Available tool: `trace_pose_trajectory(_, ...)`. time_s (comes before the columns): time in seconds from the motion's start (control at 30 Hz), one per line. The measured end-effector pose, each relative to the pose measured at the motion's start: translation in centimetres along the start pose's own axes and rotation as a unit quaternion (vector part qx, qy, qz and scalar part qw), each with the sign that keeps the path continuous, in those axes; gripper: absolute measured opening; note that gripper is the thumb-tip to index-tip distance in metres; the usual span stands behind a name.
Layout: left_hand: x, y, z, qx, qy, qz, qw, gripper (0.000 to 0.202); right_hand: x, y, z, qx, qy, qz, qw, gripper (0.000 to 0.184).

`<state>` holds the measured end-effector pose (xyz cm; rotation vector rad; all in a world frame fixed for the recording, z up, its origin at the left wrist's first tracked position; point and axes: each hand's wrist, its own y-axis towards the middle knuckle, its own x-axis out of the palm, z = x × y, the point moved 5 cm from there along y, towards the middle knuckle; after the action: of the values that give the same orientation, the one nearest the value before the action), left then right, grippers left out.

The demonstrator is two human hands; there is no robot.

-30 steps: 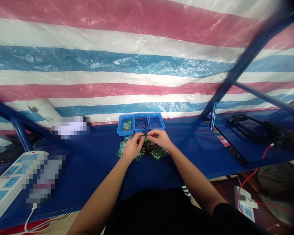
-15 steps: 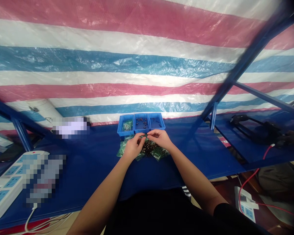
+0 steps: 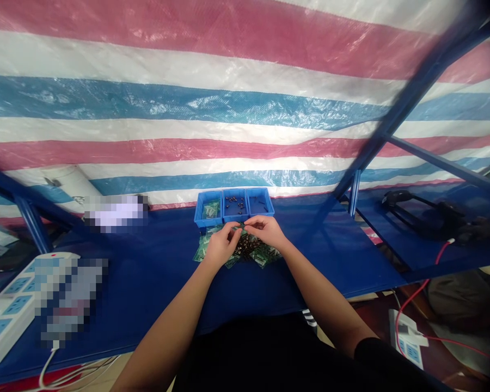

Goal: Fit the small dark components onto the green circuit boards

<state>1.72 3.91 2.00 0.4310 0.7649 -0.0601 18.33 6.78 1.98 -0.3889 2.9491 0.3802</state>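
My left hand [image 3: 221,246] and my right hand [image 3: 267,231] meet fingertip to fingertip over a heap on the blue table. Each pinches with thumb and forefinger. Between them is something small and dark greenish, too small to name. Below and around the hands lie small green circuit boards [image 3: 262,255], mixed with a pile of small dark, brassy metal parts [image 3: 245,250]. Just beyond stand three blue bins in a row: the left bin [image 3: 207,222] has green boards, the middle bin [image 3: 234,193] several small metal parts, and the right bin [image 3: 271,206] a few thin dark pieces.
On the blue table [image 3: 147,272], a white power strip [image 3: 16,305] and a blurred-out device with a white cable [image 3: 44,367] lie at left. A white cylinder [image 3: 71,182] is behind them. Blue frame posts [image 3: 354,193] rise at right, near a red cable [image 3: 416,296].
The view has shifted very slightly. Both hands stay pinched together over the heap in nearly the same place.
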Motion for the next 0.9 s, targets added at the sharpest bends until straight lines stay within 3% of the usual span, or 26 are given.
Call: trace_pose_trajectory(0.9,-0.18,0.04,0.16,0.006,0.001,0.007,1.0,0.027,0.14,0.06,0.05,0.0,0.002,-0.005,1.0,0.028)
